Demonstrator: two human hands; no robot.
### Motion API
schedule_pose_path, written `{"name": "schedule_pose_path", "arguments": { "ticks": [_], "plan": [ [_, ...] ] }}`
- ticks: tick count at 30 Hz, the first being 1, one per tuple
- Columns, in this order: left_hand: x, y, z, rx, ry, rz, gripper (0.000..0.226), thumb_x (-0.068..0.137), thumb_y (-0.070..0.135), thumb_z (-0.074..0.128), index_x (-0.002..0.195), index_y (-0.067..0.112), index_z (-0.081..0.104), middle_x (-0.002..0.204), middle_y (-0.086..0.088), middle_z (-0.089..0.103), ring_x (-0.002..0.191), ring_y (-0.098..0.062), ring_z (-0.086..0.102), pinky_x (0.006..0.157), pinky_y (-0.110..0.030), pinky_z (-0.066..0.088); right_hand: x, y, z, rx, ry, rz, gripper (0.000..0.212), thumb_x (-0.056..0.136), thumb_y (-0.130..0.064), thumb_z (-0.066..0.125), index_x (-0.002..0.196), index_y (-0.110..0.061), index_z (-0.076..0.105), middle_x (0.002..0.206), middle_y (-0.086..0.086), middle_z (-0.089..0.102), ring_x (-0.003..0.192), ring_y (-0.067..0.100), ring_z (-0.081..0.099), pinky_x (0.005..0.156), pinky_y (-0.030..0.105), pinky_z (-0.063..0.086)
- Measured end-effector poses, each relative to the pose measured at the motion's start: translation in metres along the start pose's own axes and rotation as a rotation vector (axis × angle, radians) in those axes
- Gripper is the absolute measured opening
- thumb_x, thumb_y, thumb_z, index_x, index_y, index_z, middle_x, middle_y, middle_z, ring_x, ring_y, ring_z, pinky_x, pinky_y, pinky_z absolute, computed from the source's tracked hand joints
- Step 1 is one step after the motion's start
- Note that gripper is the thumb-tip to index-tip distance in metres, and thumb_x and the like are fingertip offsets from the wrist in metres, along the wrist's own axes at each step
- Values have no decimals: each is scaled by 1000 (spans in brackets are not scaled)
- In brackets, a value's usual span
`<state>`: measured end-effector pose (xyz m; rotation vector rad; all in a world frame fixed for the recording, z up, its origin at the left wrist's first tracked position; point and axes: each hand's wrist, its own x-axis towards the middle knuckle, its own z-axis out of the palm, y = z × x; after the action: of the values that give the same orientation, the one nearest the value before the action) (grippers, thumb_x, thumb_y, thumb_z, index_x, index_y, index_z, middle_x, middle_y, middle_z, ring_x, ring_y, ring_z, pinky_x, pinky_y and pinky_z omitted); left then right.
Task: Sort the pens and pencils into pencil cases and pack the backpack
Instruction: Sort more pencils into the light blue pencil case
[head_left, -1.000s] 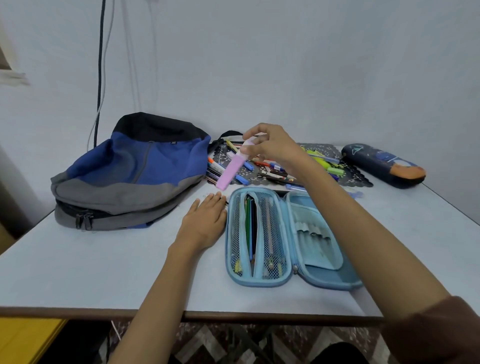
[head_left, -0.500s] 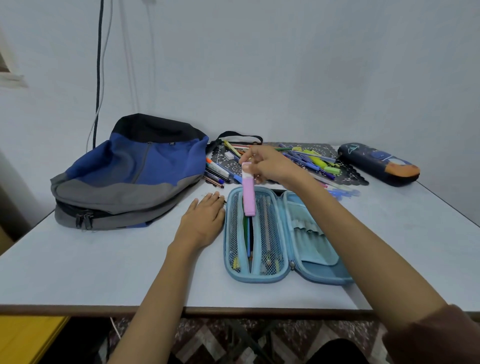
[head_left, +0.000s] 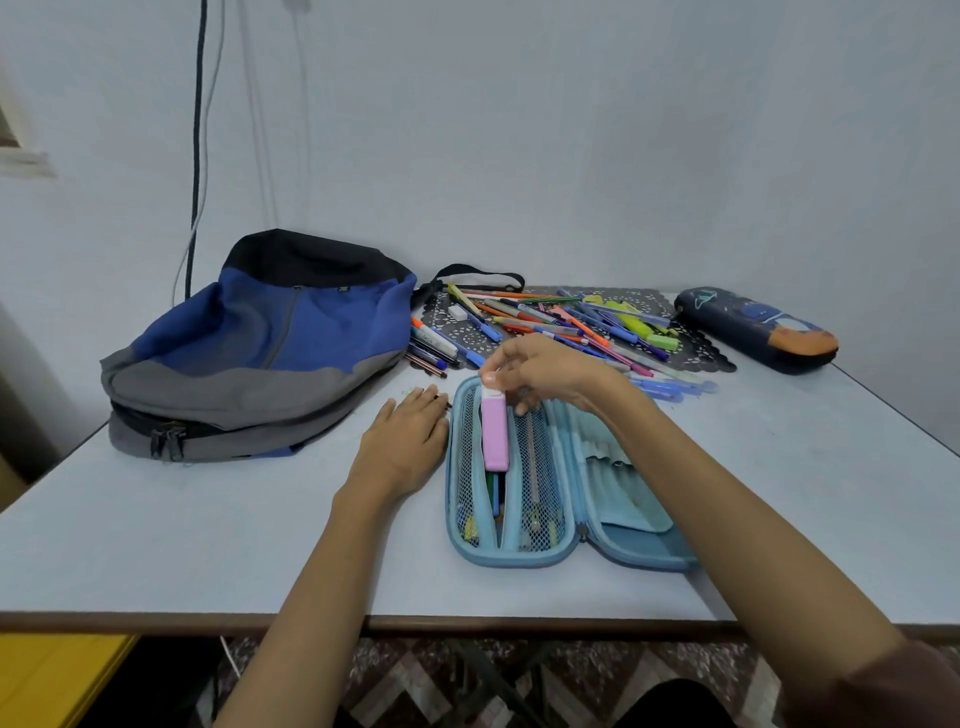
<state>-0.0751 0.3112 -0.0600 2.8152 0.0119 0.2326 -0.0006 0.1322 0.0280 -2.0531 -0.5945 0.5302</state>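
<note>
While the right hand (head_left: 540, 371) pinches the white cap end of the pink highlighter (head_left: 494, 434) between thumb and curled fingertips, the marker's body points toward six o'clock along the open light-blue pencil case (head_left: 519, 557). It is a short, flat-sided stick, pale pink to lilac, with a small white top. Its lower end sits at the slit between the two mesh pockets in the case's left half, where a few dark and green pens show. The case lies opened flat at the table's (head_left: 208, 519) six o'clock, its right half lined with pale blue fabric loops. The left hand (head_left: 408, 441) rests palm down on the table at the case's nine o'clock, fingers straight and close together, holding nothing. It lies just beside the rim, and I cannot tell whether it touches it. At the case's twelve o'clock, loose pens and markers (head_left: 561, 322) in orange, blue, purple and yellow-green lie heaped on a dark lace mat (head_left: 696, 358), with a white eraser (head_left: 457, 312) among them. The blue, grey and black backpack (head_left: 260, 353) lies slumped on its side at ten o'clock. A dark pencil case (head_left: 758, 327) with an orange end lies closed at two o'clock, beside the mat.
</note>
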Motion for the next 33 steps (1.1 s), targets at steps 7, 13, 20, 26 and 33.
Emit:
{"name": "schedule_pose_path", "arguments": {
  "ticks": [7, 13, 20, 26, 33],
  "plan": [
    [-8, 9, -9, -482, 253, -53, 40, 85, 59, 41, 105, 34, 65, 110, 12, 65, 108, -13, 56, 83, -34, 43, -2, 3, -2, -280, -35, -147, 19, 89, -16, 67, 103, -3, 66, 94, 5, 67, 83, 11, 60, 72, 21, 44],
    [-1, 28, 1, -816, 272, 2, 45, 68, 68, 72, 100, 37, 62, 106, 7, 64, 106, -19, 60, 88, -47, 51, 2, 5, -5, -558, -31, -318, 20, 91, -30, 64, 103, -15, 69, 93, -2, 64, 83, 7, 57, 75, 28, 44],
    [1, 25, 7, -904, 163, 21, 55, 68, 64, 75, 112, 34, 61, 114, 5, 64, 114, -24, 59, 97, -55, 48, 1, 1, -5, -617, -23, -308, 28, 97, -38, 53, 113, -14, 53, 83, -6, 58, 72, 8, 52, 64, 28, 40],
    [-2, 26, 6, -864, 160, 45, 49, 69, 60, 68, 114, 40, 62, 121, 11, 61, 119, -15, 55, 105, -45, 44, -1, 13, -7, -483, 12, -338, 25, 90, 0, 48, 112, -11, 44, 88, 13, 66, 80, 25, 58, 70, 32, 46],
    [1, 25, 5, -686, 189, 104, 34, 76, 57, 60, 110, 52, 60, 119, 17, 59, 117, -14, 50, 102, -50, 40, -5, 20, -13, -391, -26, -334, 23, 74, 13, 60, 89, -4, 59, 81, 4, 61, 71, 11, 55, 62, 16, 46]
  ]
}}
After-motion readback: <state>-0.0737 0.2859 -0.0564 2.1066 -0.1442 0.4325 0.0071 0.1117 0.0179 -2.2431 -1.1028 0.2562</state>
